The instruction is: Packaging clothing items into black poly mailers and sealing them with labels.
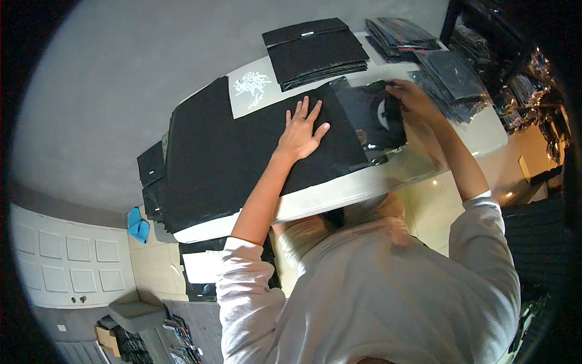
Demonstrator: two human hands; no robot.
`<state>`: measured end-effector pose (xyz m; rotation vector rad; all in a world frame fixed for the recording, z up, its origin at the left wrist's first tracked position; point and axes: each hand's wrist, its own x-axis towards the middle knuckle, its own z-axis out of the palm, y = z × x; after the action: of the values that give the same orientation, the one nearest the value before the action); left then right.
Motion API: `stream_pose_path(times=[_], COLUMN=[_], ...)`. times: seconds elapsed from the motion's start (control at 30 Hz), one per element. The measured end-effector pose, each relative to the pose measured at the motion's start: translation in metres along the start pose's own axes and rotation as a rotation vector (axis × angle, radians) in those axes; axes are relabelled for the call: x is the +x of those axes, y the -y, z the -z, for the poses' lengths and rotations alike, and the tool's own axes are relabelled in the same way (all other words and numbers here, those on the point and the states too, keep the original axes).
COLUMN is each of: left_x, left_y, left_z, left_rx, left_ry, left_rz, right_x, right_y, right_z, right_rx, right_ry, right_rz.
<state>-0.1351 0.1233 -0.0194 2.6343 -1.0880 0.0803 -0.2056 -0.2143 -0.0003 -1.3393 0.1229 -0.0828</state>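
A large black sheet (230, 158), felt-like, lies across the white table (327, 195) in front of me. My left hand (301, 134) rests flat on it with the fingers spread. At the sheet's right end is a shiny clear plastic bag (364, 118) with dark material and a white curved mark showing in it. My right hand (409, 99) pinches the bag's far right corner. Whether the sheet's end lies inside the bag or under it, I cannot tell.
Behind the sheet are a pile of small white pieces (251, 85) and a stack of folded black pieces (315, 54). Bagged dark packs (454, 76) are stacked at the right end. More black pieces (151, 167) hang past the left end. A blue item (138, 225) lies on the floor.
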Motion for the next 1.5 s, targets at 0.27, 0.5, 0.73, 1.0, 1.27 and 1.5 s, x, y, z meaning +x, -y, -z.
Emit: stream_pose_path(times=[0.27,0.5,0.73,1.0,1.27,1.5], left_x=[-0.029,-0.082,-0.101,-0.117,-0.096,-0.092], left_y=[-0.071,-0.11,-0.094,-0.156,-0.179,-0.187], left_z=[0.017,0.0,0.02,0.015,-0.03,-0.025], left_rx=[0.056,0.16,0.029,-0.133,0.038,0.053], left_ry=[-0.031,-0.07,0.037,-0.024,-0.136,-0.069], left_rz=[-0.348,-0.116,-0.096,-0.338,-0.32,-0.23], right_x=[0.036,0.071,0.057,0.04,0.051,0.05], right_y=[0.003,-0.024,-0.025,0.016,-0.006,0.009], right_z=[0.046,0.058,0.02,0.013,0.054,0.043], right_rx=[-0.78,-0.622,-0.341,-0.811,-0.746,-0.794], right_ry=[0.058,0.003,0.058,0.143,0.008,0.018], right_rz=[0.121,-0.072,-0.005,-0.203,0.104,0.007])
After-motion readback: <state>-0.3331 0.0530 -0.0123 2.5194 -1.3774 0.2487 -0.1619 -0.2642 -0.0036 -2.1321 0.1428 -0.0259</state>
